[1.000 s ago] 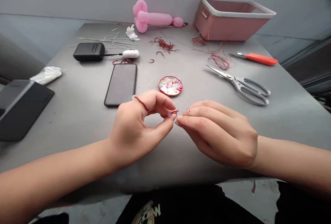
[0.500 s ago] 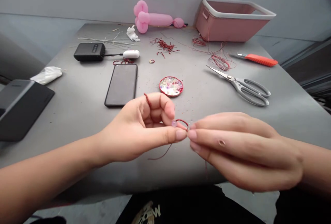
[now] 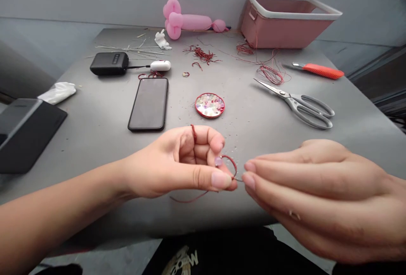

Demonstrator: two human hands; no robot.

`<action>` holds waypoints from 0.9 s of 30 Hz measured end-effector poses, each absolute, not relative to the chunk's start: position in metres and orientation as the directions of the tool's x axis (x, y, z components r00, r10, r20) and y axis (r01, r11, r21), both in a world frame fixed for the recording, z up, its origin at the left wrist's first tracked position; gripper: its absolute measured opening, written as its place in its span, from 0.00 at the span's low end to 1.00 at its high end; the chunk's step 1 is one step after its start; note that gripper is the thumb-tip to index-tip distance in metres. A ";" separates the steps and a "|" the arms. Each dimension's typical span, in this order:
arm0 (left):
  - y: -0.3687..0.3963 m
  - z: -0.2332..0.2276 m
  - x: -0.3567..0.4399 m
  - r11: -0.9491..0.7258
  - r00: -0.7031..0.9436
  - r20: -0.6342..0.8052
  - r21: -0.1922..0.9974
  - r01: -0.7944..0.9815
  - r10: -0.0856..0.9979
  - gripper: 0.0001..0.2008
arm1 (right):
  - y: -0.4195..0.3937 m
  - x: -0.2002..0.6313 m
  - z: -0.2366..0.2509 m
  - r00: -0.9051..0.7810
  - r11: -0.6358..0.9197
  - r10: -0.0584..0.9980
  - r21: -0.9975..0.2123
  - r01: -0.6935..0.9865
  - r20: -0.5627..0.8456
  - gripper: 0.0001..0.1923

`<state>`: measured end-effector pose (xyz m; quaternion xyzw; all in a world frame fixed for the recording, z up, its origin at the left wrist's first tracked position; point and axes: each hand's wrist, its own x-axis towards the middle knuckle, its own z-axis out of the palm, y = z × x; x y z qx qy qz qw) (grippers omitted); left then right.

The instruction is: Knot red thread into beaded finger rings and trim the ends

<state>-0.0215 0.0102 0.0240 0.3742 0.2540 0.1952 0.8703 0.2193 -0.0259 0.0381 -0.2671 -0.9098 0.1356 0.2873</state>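
My left hand (image 3: 187,163) pinches a thin red cord (image 3: 231,163) between thumb and fingers; the cord loops past a small pale bead (image 3: 218,161) at my fingertips and wraps over my index finger. A loose end trails down below the hand. My right hand (image 3: 317,190) is just to the right, its thumb and forefinger pinched together on the cord's other end, close to the left fingertips. Beyond the hands lies a round red lid (image 3: 209,105) filled with several pale beads.
On the grey table (image 3: 95,139) lie a black phone (image 3: 149,103), grey scissors (image 3: 298,103), an orange-handled tool (image 3: 319,70), red cord scraps (image 3: 269,74), a black power bank (image 3: 109,63), a pink bin (image 3: 285,21), a pink balloon (image 3: 187,22) and a dark case (image 3: 22,133) at left.
Both hands have come nearer to me and lower. The left hand has turned palm-up, the cord loop has opened beside the bead, and the right hand has drawn slightly away to the right.
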 end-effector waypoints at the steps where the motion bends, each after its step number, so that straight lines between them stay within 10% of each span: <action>1: 0.011 0.023 -0.022 0.613 0.775 -0.283 0.773 -0.164 0.565 0.12 | -0.023 0.220 0.036 -0.729 0.864 0.501 -0.311 0.396 0.466 0.11; 5: 0.013 0.019 -0.020 0.396 0.607 -0.241 0.908 -0.134 0.757 0.13 | -0.004 0.214 0.029 -0.741 0.971 0.226 -0.088 0.221 0.632 0.15; 8: 0.012 0.017 -0.018 0.204 0.492 -0.152 0.978 -0.053 0.857 0.15 | 0.005 0.207 0.027 -0.691 0.904 0.407 -0.370 0.213 0.597 0.17; 11: 0.009 0.017 -0.016 0.116 0.443 -0.119 0.993 0.036 0.889 0.18 | 0.005 0.203 0.024 -0.697 0.869 0.480 -0.396 0.297 0.533 0.06; 18: 0.008 0.020 -0.015 0.336 0.509 -0.308 0.941 0.038 0.804 0.16 | 0.006 0.206 0.014 -0.733 0.901 0.425 -0.173 0.397 0.531 0.13; 27: 0.014 0.015 -0.012 0.654 0.668 -0.518 0.754 0.061 0.535 0.22 | 0.007 0.202 0.017 -0.805 0.914 0.391 -0.293 0.282 0.446 0.08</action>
